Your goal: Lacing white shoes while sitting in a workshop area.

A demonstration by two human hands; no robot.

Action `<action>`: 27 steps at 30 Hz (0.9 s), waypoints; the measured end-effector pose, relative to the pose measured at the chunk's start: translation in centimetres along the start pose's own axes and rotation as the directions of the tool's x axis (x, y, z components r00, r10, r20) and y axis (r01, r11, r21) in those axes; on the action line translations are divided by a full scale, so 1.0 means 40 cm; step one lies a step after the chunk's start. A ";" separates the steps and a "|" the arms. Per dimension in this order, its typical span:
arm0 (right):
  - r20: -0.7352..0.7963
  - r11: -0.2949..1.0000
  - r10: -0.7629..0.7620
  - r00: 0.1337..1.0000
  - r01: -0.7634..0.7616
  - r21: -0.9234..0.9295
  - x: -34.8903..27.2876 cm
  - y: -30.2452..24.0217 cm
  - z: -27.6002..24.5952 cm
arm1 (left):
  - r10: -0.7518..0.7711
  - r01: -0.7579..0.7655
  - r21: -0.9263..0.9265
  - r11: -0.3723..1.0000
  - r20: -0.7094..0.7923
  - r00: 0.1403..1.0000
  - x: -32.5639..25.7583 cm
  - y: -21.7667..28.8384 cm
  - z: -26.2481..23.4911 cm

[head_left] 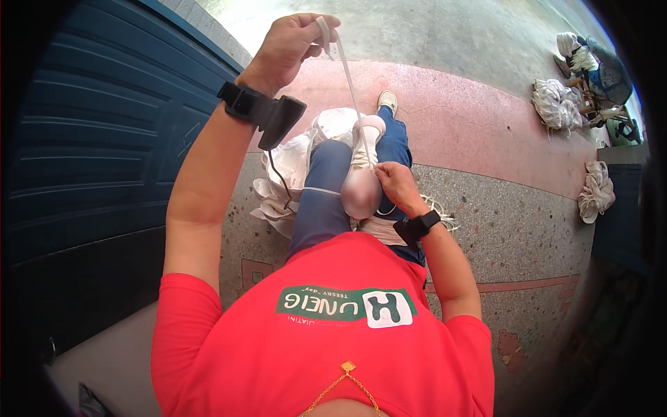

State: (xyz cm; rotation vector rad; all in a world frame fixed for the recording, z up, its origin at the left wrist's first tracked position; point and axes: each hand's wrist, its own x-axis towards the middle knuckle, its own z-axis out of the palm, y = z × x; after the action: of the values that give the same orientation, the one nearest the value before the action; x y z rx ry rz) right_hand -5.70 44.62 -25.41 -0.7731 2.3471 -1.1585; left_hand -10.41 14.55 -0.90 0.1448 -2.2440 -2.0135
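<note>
Blue-trousered legs (323, 182), two, flank one white shoe (363, 189). Of two hands, the raised left hand (297, 43) holds one lace (351, 85) in a closed pinch; the right hand (401, 189) curls at the shoe's side, its grip unclear. Lace-tightening seems in hand; the next move calls for steady tension.

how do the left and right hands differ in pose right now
The left hand is raised well above the shoe in the picture, while the right hand is right beside it. The left hand pinches a white lace stretched up from the shoe; what the right hand's fingertips grip is too small to tell. Both hands are bare.
</note>
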 end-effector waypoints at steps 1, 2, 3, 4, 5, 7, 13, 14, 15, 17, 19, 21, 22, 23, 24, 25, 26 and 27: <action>-0.011 0.998 -0.015 1.000 0.014 -0.068 0.001 0.003 0.007 | -0.005 0.005 0.001 1.000 -0.018 1.000 0.000 -0.004 -0.004; -0.024 0.998 -0.028 0.999 0.026 -0.058 0.002 -0.007 0.009 | -0.013 0.013 0.002 1.000 -0.039 0.999 -0.004 -0.006 -0.005; -0.038 0.998 -0.041 0.998 0.039 -0.049 0.002 -0.018 0.011 | -0.020 0.020 0.003 1.000 -0.058 0.998 -0.007 -0.007 -0.006; -0.057 0.998 -0.051 0.997 0.049 -0.034 0.002 -0.025 0.010 | -0.033 0.034 0.010 0.999 -0.069 0.997 -0.009 -0.010 -0.004; -0.078 0.998 -0.063 0.995 0.061 -0.021 0.002 -0.028 0.011 | -0.044 0.045 0.016 0.999 -0.079 0.996 -0.013 -0.012 0.000; -0.110 0.998 -0.067 0.992 0.068 0.009 0.004 -0.029 0.014 | -0.070 0.081 0.128 0.988 -0.094 0.993 -0.015 -0.044 -0.002; -0.021 0.987 0.047 0.999 -0.043 0.156 0.014 -0.036 0.022 | -0.232 0.175 0.526 0.833 0.044 0.972 -0.179 -0.329 0.044; 0.000 0.981 0.067 0.998 -0.066 0.184 0.018 -0.040 0.024 | -0.190 0.092 0.519 0.850 0.140 0.972 -0.223 -0.393 0.058; 0.012 0.979 0.085 0.996 -0.085 0.187 0.026 -0.038 0.027 | -0.183 0.076 0.493 0.867 0.173 0.968 -0.260 -0.439 0.082; 0.010 0.965 0.104 0.995 -0.103 0.241 0.035 -0.027 0.037 | -0.194 0.102 0.429 0.898 0.176 0.965 -0.315 -0.478 0.137; -0.006 0.943 0.108 0.994 -0.101 0.317 0.038 -0.017 0.043 | -0.212 0.128 0.405 0.905 0.170 0.963 -0.341 -0.477 0.188; 0.007 0.926 0.113 0.994 -0.108 0.362 0.038 -0.024 0.039 | -0.218 0.123 0.433 0.893 0.178 0.960 -0.345 -0.466 0.207; 0.014 0.924 0.111 0.994 -0.108 0.368 0.038 -0.028 0.037 | -0.221 0.121 0.447 0.886 0.179 0.959 -0.346 -0.460 0.213; 0.019 0.921 0.110 0.994 -0.109 0.373 0.038 -0.029 0.034 | -0.228 0.122 0.459 0.880 0.182 0.957 -0.342 -0.456 0.220; 0.021 0.923 0.100 0.995 -0.101 0.370 0.039 -0.032 0.033 | -0.234 0.123 0.472 0.873 0.185 0.954 -0.338 -0.450 0.227; 0.021 0.931 0.089 0.996 -0.091 0.353 0.036 -0.033 0.032 | -0.234 0.132 0.447 0.885 0.182 0.955 -0.333 -0.448 0.232; 0.022 0.938 0.075 0.997 -0.078 0.338 0.037 -0.041 0.031 | -0.235 0.142 0.427 0.893 0.173 0.957 -0.328 -0.454 0.228; 0.020 0.949 0.059 0.998 -0.062 0.308 0.031 -0.048 0.031 | -0.248 0.170 0.382 0.908 0.164 0.955 -0.325 -0.460 0.220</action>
State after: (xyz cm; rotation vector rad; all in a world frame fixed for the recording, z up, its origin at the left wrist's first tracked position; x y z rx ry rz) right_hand -5.36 42.16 -24.69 -0.5899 2.0921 -1.4443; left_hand 0.87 23.18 -20.48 0.2275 -2.8360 -1.7478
